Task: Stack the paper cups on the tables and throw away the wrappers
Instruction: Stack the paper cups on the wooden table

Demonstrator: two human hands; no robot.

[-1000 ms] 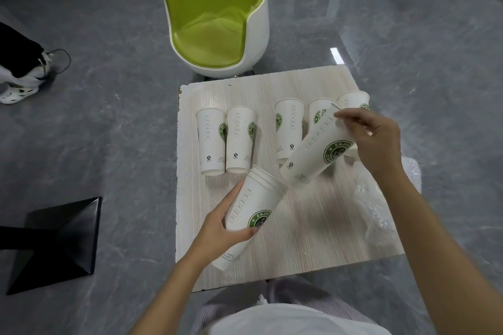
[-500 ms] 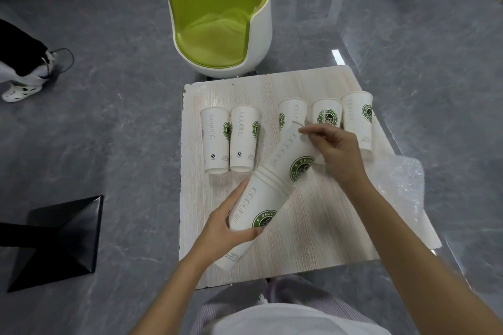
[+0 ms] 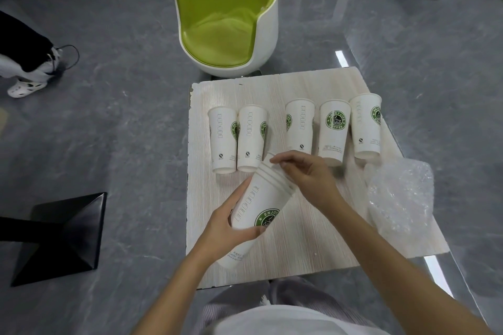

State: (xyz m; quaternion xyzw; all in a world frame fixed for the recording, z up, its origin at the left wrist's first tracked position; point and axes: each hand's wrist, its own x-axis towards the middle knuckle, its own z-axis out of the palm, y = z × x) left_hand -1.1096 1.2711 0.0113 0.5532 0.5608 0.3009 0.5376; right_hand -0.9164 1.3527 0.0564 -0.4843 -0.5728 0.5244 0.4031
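My left hand (image 3: pixel 227 224) grips a tilted stack of white paper cups (image 3: pixel 258 209) with green logos, held over the light wooden table (image 3: pixel 307 247). Several nested rims show at the stack's upper end. My right hand (image 3: pixel 307 174) rests at those rims, fingers pinched on the top cup's edge. Several single cups stand upside down in a row behind: two at the left (image 3: pixel 222 139) (image 3: pixel 251 137) and three at the right (image 3: pixel 299 128) (image 3: pixel 334 134) (image 3: pixel 366 125).
A crumpled clear plastic wrapper (image 3: pixel 400 196) lies on the table's right side. A green and white tub chair (image 3: pixel 227 22) stands beyond the table. A black stand base (image 3: pixel 60 236) sits on the floor at left. People's legs (image 3: pixel 24 62) show at both far edges.
My right hand brought a cup down from the right and pushed it into the stack in my left hand. The cup is now nested almost to its rim.
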